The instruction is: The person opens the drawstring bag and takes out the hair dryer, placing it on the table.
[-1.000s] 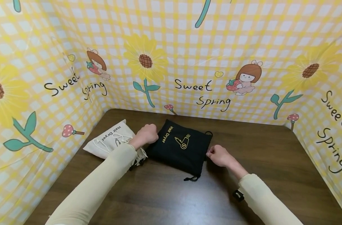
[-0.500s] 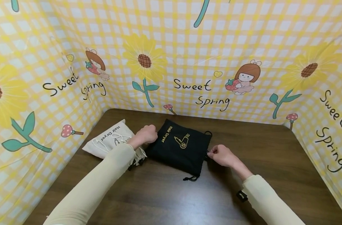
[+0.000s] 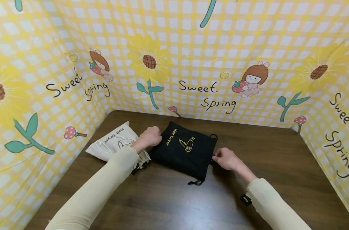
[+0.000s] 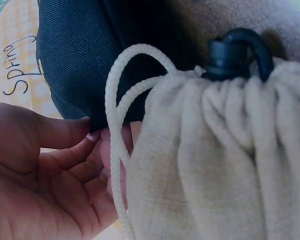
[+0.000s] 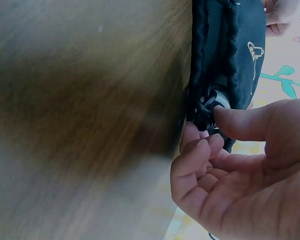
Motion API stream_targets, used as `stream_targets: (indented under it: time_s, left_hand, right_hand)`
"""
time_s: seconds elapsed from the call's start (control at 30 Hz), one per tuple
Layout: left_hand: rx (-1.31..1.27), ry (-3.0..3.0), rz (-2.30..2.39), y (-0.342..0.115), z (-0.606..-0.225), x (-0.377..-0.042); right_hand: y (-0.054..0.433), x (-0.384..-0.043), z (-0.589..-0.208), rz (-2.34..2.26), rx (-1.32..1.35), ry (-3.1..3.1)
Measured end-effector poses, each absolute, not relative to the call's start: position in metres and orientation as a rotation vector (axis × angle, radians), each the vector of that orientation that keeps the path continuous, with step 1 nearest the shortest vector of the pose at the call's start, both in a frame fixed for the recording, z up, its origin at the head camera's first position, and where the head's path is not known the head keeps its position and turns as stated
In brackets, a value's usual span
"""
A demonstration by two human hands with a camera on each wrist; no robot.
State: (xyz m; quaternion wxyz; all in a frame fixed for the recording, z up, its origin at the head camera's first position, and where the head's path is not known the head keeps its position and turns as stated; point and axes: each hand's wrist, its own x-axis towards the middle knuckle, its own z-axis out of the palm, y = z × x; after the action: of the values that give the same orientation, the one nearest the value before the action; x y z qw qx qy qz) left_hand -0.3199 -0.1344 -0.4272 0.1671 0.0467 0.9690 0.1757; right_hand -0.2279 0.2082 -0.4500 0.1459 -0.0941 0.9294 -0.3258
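Observation:
A black drawstring bag (image 3: 186, 150) printed "Hair Dryer" in yellow lies flat on the table. My left hand (image 3: 149, 138) pinches its left edge between thumb and fingers, as the black cloth (image 4: 80, 60) in the left wrist view shows. At the bag's right end, where the mouth gapes, my right hand (image 3: 225, 158) pinches a bunched black cord (image 5: 206, 111) with thumb and fingertips. A greyish part shows beside that cord; the rest inside the bag is hidden. Beneath my left forearm lies a cream drawstring bag (image 3: 112, 142), also lettered "Hair Dryer".
The dark wooden table (image 3: 163, 204) has a yellow checked cloth (image 3: 191, 57) hanging around its back and sides. A black drawstring loop (image 3: 196, 182) sticks out from the black bag's near corner. A cord lock (image 4: 227, 57) sits by the cream bag's gathered mouth.
My right hand has shifted slightly to the right, and a bit of dark cord now shows at the black bag's mouth. The left hand and both bags stay about where they were.

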Motion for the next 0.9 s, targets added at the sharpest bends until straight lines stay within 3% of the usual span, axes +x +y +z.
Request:
stream_targets:
  time_s: [0.2,0.9]
  left_hand:
    - [0.143,2.796,0.485,-0.13,-0.407,-0.307]
    - [0.133,2.777,0.536,-0.13,-0.409,-0.301]
  right_hand:
    - [0.216,-0.225,-0.446,-0.949,-0.258,2.676]
    - [0.208,-0.229,-0.442,-0.918,-0.343,2.679]
